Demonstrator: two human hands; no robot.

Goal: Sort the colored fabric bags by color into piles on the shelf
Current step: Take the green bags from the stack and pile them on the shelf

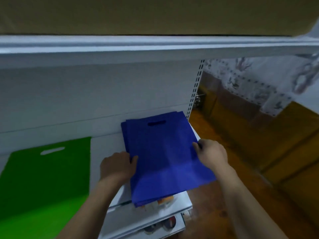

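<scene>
While both hands hold it from opposite sides, the blue bag [165,156] lies flat on top of a small pile of blue bags at the right end of the white shelf [103,145], its cut-out handle pointing toward the back wall and its near edge hanging out past the shelf's front lip. The left hand [117,167] grips the bag's left edge, thumb curled over the top of the fabric and the other fingers hidden beneath. The right hand [211,155] pinches the right edge, fingertips on top of the cloth, just beside the slotted upright [196,88] of the shelf. The bag thus sits between the two hands, touching both.

Well apart to the left, on the same shelf, a green bag [46,178] lies flat with its handle slot also toward the wall; bare white shelf separates it from the blue pile. Below the blue bags a lower shelf [146,219] shows printed items, too blurred to identify. Right of the shelving are a brown floor [215,204] and cardboard boxes [284,144].
</scene>
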